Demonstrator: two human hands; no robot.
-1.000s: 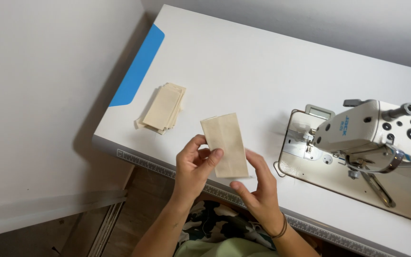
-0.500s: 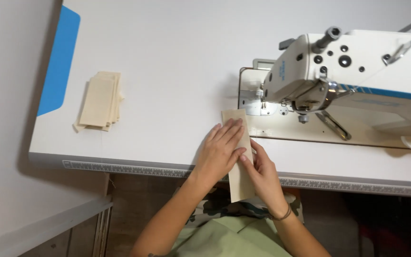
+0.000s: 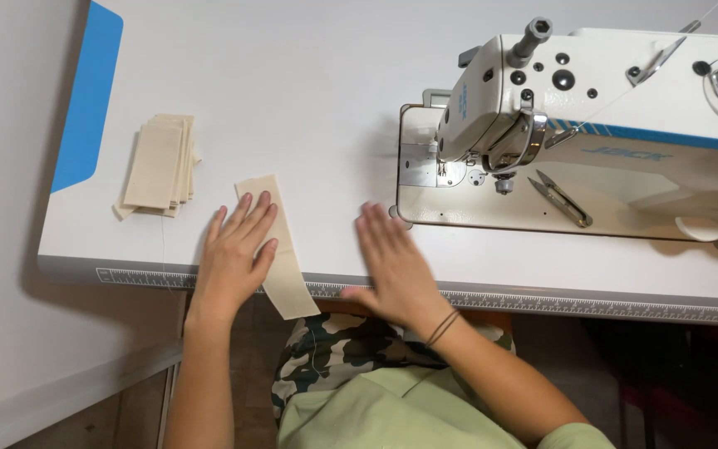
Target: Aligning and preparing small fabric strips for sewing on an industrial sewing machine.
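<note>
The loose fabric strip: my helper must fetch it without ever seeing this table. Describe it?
On the white table, left of the sewing machine, a cream fabric strip lies under the left hand. Unlike the stacked pieces, it lies single, overhanging the front edge.

top: light green short-sleeve tee [image 3: 392, 411]
pants: camo print, green/black/white [image 3: 334, 353]
right wrist: thin dark hair ties [image 3: 440, 328]
hands: bare

hands flat on the worktop

we see the left hand [image 3: 234, 258] pressing flat on a cream fabric strip [image 3: 280, 249] that overhangs the white worktop [image 3: 292, 83] edge. the right hand [image 3: 396, 266] lies open beside it, blurred. a stack of cream pieces [image 3: 157, 165] sits left; a white sewing machine [image 3: 592, 108] stands right, thread snips [image 3: 560, 198] on its bed.
</note>
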